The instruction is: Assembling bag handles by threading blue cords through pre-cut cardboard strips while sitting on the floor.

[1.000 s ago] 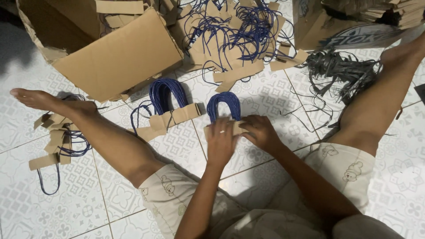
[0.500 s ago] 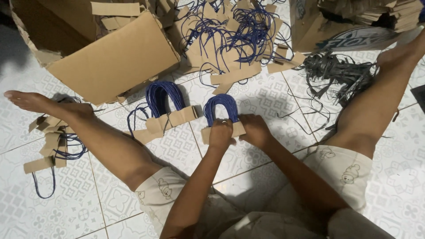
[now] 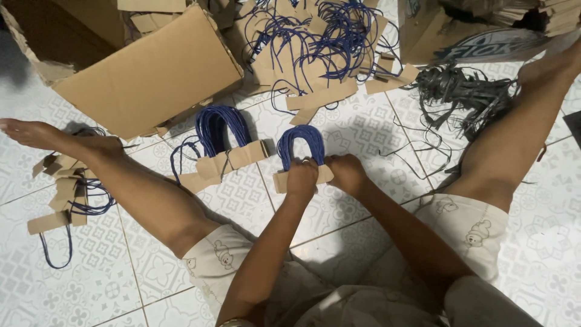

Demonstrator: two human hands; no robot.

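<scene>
Blue cord handles (image 3: 301, 144), brown cardboard strips (image 3: 302, 178), white patterned floor tiles (image 3: 91, 272), black cords (image 3: 466, 91)

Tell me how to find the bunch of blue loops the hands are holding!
Start at the big open cardboard box on the tiled floor. Below it lie two bundles of blue cord loops on brown card strips. Yours is the right-hand bundle, gripped by the left hand and right hand; the other bundle lies untouched.

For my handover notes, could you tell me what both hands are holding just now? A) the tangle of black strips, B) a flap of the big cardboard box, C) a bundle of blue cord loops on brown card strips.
C: the left hand and right hand grip the blue cord bundle by its card strips.
</scene>
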